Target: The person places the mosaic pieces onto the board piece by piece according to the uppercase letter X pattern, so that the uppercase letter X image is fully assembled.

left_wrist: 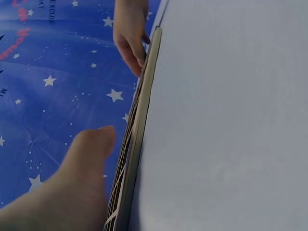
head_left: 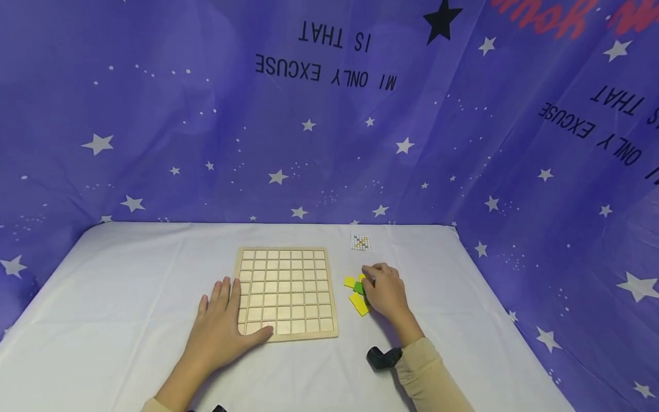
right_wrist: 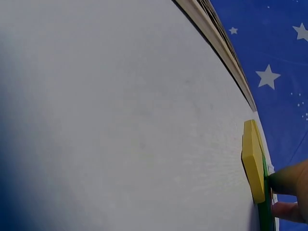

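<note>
**small light tiles by a wooden grid board, with lettering on the backdrop**

we see flat square yellow tiles [head_left: 359, 304] and a flat square green tile [head_left: 358, 287] in a loose heap on the white-cloth-covered bench [head_left: 154, 274], just right of the pale wooden board with a square grid [head_left: 284, 299]. we judge them light, stiff and hard to break; their smooth faces may slide over each other, and we cannot tell whether they are wood or plastic. we would pinch one tile by two opposite edges, since pressing on the flat top could scatter the heap.

our right hand [head_left: 386, 292] bends over the heap, fingertips at the green tile; we cannot tell whether they grip it. our left hand [head_left: 218, 326] lies spread wide along the board's left side, thumb at the near edge. the board looks rigid and fairly light, best held by its raised rim.

beyond the tiles lies a small white printed card with a coloured grid [head_left: 361, 242], too small for us to read. on the purple-blue star-patterned cloth backdrop [head_left: 206, 86], upside-down black lettering [head_left: 288, 67] reads "mi only excuse is that"; red script [head_left: 546, 17], partly cut off, shows "you". we find no brand.
</note>
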